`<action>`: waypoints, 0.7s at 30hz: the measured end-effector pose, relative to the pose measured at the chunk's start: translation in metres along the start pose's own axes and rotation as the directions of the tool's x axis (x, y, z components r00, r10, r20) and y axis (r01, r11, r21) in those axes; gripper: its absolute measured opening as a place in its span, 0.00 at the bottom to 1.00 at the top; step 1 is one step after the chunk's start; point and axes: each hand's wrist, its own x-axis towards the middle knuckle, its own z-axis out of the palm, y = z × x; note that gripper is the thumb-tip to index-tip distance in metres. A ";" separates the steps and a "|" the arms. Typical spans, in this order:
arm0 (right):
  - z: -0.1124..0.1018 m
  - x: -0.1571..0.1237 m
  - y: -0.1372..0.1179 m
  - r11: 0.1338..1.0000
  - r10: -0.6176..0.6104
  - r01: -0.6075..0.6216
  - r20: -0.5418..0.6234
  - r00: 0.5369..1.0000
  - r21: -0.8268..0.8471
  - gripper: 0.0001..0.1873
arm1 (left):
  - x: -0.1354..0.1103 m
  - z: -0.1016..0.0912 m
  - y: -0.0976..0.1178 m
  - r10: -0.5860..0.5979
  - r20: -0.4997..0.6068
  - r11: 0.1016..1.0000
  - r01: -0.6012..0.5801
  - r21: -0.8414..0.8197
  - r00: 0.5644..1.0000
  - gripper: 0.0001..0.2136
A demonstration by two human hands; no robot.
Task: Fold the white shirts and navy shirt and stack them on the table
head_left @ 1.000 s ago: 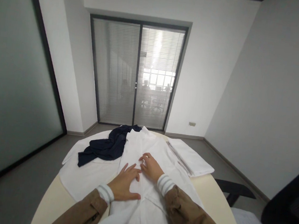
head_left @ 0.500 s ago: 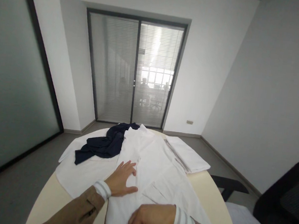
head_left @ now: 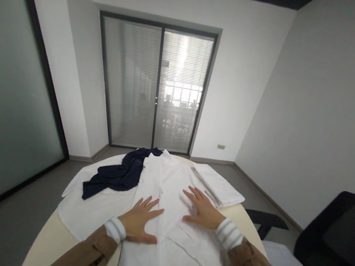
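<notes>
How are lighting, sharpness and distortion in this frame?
Head view: backlit, with glare washing out the blinds; wide-angle stretch tilts the door frame inward; left hand and right hand are sharp, lying flat on the shirt, whose white folds show little contrast; shadows are soft.

The room is lit softly and evenly, at moderate brightness. Daylight is admitted through the slatted blinds of the sliding glass door (head_left: 156, 90), where a patch right of the centre frame is blown out to white. The white shirt (head_left: 172, 183) is rendered bright, with little fabric detail. Only faint, soft shadows are cast beneath the left hand (head_left: 139, 222) and right hand (head_left: 203, 209). The black chair (head_left: 334, 238) is sunk in near-featureless darkness. Straight wall lines are bowed toward the edges by the wide lens, and the brown sleeves (head_left: 88, 255) at the bottom border are slightly smeared.
</notes>
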 end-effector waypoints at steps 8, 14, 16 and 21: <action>0.021 -0.011 0.008 0.994 0.093 -0.078 0.202 0.975 -0.080 0.59 | 0.000 -0.028 0.011 -0.067 -0.054 0.996 0.063 -0.063 0.996 0.34; 0.004 0.016 0.015 0.989 0.066 -0.077 -0.089 0.994 -0.127 0.35 | 0.037 -0.020 0.008 -0.163 -0.226 0.984 0.173 0.027 0.960 0.34; 0.011 0.026 0.021 0.974 0.109 -0.139 -0.163 0.980 -0.179 0.40 | 0.045 -0.005 0.005 -0.214 -0.204 0.973 0.226 0.039 0.955 0.37; 0.031 0.028 0.034 0.954 0.266 -0.262 0.008 0.964 -0.148 0.44 | 0.044 0.007 0.000 -0.261 -0.137 0.960 0.272 0.067 0.956 0.38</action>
